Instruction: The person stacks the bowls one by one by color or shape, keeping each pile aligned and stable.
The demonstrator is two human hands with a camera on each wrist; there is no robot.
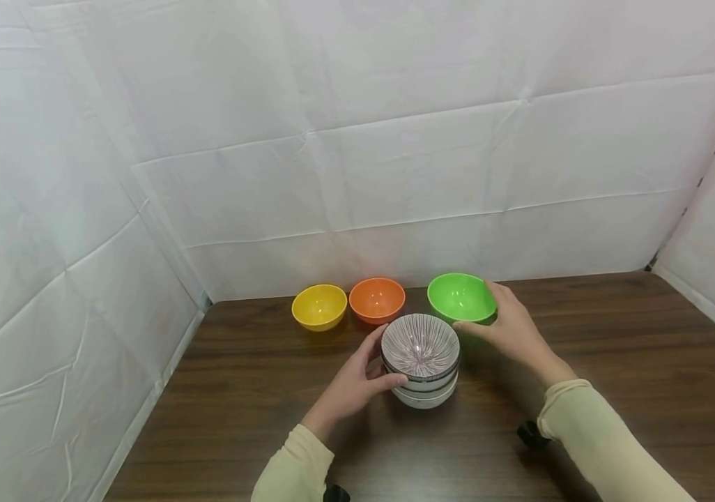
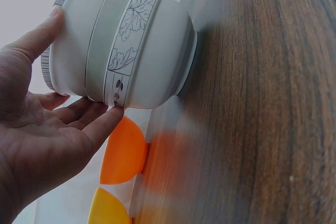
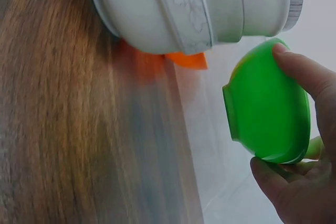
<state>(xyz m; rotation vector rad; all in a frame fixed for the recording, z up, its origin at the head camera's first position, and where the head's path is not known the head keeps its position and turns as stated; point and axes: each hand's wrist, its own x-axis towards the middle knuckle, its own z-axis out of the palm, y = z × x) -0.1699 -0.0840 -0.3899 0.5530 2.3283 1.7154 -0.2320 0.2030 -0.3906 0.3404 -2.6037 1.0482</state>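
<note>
My left hand holds the side of a stack of white patterned bowls, its thumb near the top rim and its fingers along the far side. Dark thin lines radiate inside the top bowl; a leaf-patterned band circles a lower one in the left wrist view. To the right, my right hand grips a bright green bowl by its rim, thumb on the near side and fingers on the far side. In the right wrist view the green bowl appears raised off the table.
An orange bowl and a yellow bowl stand side by side at the table's back edge, left of the green one. The dark wooden table meets a white sheet wall behind and at both sides.
</note>
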